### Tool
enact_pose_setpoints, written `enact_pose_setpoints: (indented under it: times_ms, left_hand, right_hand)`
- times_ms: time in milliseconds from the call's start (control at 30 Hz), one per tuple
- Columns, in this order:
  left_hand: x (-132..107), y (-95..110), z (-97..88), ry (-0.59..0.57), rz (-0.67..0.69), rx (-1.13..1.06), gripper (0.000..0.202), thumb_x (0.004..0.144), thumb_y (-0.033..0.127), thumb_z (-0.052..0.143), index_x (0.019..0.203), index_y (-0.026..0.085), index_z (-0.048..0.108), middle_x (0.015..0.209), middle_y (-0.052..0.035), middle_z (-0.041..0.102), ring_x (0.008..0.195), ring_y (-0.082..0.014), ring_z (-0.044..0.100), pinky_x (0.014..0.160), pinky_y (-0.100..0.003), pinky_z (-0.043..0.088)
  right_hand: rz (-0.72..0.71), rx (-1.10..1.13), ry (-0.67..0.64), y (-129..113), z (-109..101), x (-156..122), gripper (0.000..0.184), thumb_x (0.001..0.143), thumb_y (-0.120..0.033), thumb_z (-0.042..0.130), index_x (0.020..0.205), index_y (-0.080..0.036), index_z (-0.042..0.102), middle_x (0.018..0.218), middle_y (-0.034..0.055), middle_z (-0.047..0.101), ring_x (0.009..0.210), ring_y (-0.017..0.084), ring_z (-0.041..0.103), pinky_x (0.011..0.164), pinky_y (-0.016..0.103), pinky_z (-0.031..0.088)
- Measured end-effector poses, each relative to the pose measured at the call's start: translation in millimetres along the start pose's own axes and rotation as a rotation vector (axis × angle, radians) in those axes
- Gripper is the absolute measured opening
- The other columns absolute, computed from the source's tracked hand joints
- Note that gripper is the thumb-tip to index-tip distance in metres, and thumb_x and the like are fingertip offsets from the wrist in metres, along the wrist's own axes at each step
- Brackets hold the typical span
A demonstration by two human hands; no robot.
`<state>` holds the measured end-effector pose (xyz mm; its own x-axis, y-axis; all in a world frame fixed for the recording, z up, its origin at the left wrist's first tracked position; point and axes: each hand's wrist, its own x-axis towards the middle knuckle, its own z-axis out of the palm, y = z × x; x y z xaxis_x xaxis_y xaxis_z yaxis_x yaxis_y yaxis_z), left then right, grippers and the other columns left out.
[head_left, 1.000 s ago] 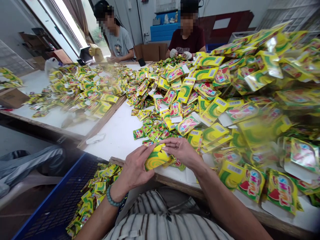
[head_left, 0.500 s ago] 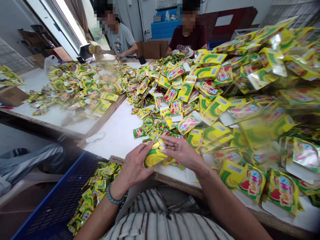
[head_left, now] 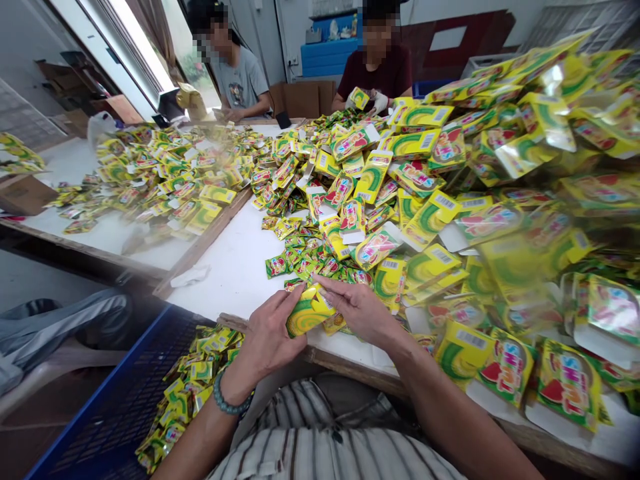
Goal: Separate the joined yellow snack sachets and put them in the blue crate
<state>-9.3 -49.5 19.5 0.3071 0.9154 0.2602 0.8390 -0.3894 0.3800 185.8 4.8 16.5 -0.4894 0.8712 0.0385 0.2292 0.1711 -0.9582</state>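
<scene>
1. Carton (head_left: 304,316), yellow and green, sits between the person's hands over the bench (head_left: 235,260)'s near edge.
2. Left hand (head_left: 275,328) grips its left side.
3. Right hand (head_left: 361,310) bends its fingers at the right end; whether it pinches is unclear.
4. Small green packets (head_left: 306,265) lie just beyond.
5. Blue crate (head_left: 107,407) stands near left.

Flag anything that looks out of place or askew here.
A crumpled white scrap, perhaps cloth or paper, lies by the wooden strip, left of the left hand; it looks odd, unlike the printed packs. The yellow cartons are heaped askew, some with flaps open.
</scene>
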Motion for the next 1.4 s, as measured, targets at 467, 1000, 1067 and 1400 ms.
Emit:
enact_pose_setpoints:
  times_ms: [467,1000,1067,1400]
  left_hand:
    - [-2.8,0.7,-4.4,0.039,0.062,-0.059,0.078,0.066,0.012,0.058,0.141,0.019,0.037,0.113,-0.0102,0.057,0.102,-0.0235,0.057,0.088,-0.035,0.050]
    - [-3.7,-0.7,-6.3,-0.005,0.100,-0.071,0.075,0.067,0.016,0.059,0.140,0.018,0.040,0.114,-0.0104,0.058,0.103,-0.0240,0.058,0.089,-0.035,0.050]
    - [-4.7,-1.4,-6.4,-0.014,0.115,-0.043,0.074,0.068,0.018,0.059,0.140,0.017,0.041,0.111,-0.0101,0.058,0.101,-0.0241,0.058,0.088,-0.035,0.050]
    - [-2.8,-1.9,-8.7,-0.023,0.161,0.003,0.068,0.076,0.029,0.062,0.140,0.026,0.040,0.113,-0.0074,0.060,0.099,-0.0271,0.061,0.084,-0.038,0.050]
  right_hand:
    - [0.100,0.560,0.024,4.2,4.3,4.6,0.037,0.073,-0.040,0.073,0.104,-0.021,0.072,0.090,0.0027,0.075,0.081,0.017,0.069,0.080,0.032,0.054]
    - [0.003,0.517,-0.104,-4.4,-13.1,3.7,0.026,0.077,-0.040,0.070,0.088,-0.018,0.061,0.084,0.0020,0.064,0.075,0.013,0.060,0.073,0.026,0.049]
    - [-0.044,0.443,-0.075,-4.0,-13.5,4.5,0.024,0.078,-0.039,0.069,0.084,-0.017,0.062,0.086,0.0022,0.062,0.074,0.012,0.057,0.071,0.025,0.048]
    - [-0.158,0.306,-0.195,-3.1,-21.2,9.7,0.011,0.084,-0.006,0.058,0.076,-0.015,0.058,0.075,-0.0070,0.053,0.074,0.005,0.047,0.074,0.015,0.041]
